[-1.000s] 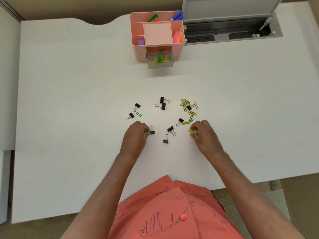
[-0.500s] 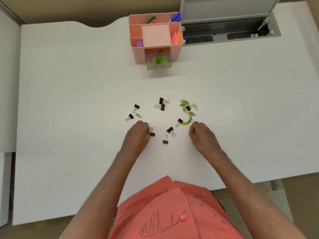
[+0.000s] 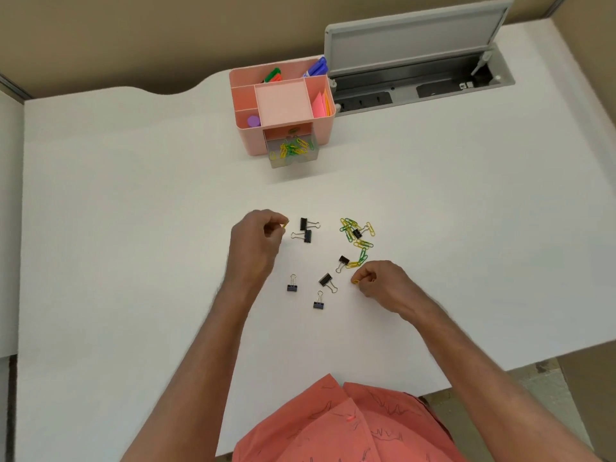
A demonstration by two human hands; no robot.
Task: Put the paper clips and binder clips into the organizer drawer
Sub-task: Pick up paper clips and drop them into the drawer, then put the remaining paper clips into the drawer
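My left hand (image 3: 255, 243) is closed, with a yellow paper clip (image 3: 286, 224) pinched at its fingertips, just left of two black binder clips (image 3: 305, 230). My right hand (image 3: 383, 283) pinches another yellow paper clip (image 3: 355, 281) low on the table. Between the hands lie three more binder clips (image 3: 326, 281). A further binder clip (image 3: 342, 261) lies beside a pile of yellow and green paper clips (image 3: 355, 230). The pink organizer (image 3: 325, 128) stands at the back. Its clear drawer (image 3: 293, 164) is pulled out, with several paper clips inside.
The white table (image 3: 133, 228) ends in an edge close to my body. A grey cable hatch (image 3: 416, 38) stands open at the back right, next to the organizer. Pens and sticky notes fill the organizer's top compartments.
My left hand has moved away from me, past a binder clip, and now covers the spot where two binder clips and a green paper clip lay. My right hand has barely shifted.
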